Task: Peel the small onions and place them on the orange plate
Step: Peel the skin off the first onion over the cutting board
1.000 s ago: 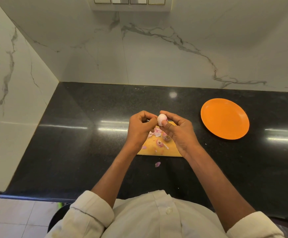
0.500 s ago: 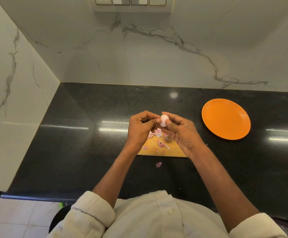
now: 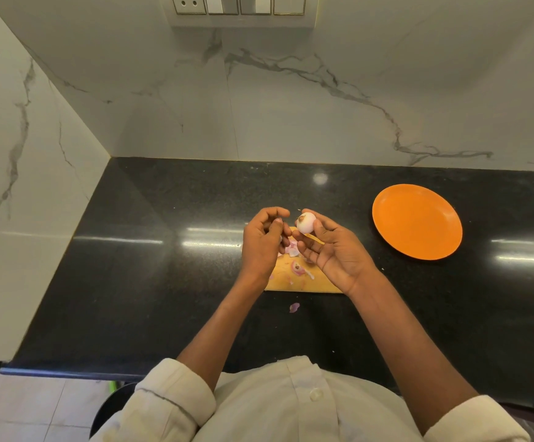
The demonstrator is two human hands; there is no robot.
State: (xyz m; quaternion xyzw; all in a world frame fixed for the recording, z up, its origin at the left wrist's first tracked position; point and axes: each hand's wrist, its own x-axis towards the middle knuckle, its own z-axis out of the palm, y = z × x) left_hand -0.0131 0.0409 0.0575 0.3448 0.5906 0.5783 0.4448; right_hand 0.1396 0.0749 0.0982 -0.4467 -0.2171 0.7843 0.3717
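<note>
A small pale onion (image 3: 306,223), mostly peeled with a brown root end showing, is pinched between the thumb and fingertips of my right hand (image 3: 332,250). My left hand (image 3: 264,239) hovers just left of it with its fingers curled; whether it holds a scrap of skin I cannot tell. Both hands are above a small wooden cutting board (image 3: 304,279) strewn with pink onion skins (image 3: 297,267). The orange plate (image 3: 417,221) lies bare on the black counter to the right of my right hand.
One loose piece of onion skin (image 3: 294,307) lies on the black counter (image 3: 163,282) in front of the board. Marble walls close the counter at the back and left. A switch panel (image 3: 238,4) sits high on the back wall.
My left hand has come off the onion and drawn slightly left. My right hand now holds the onion alone and has turned it so the root end shows.
</note>
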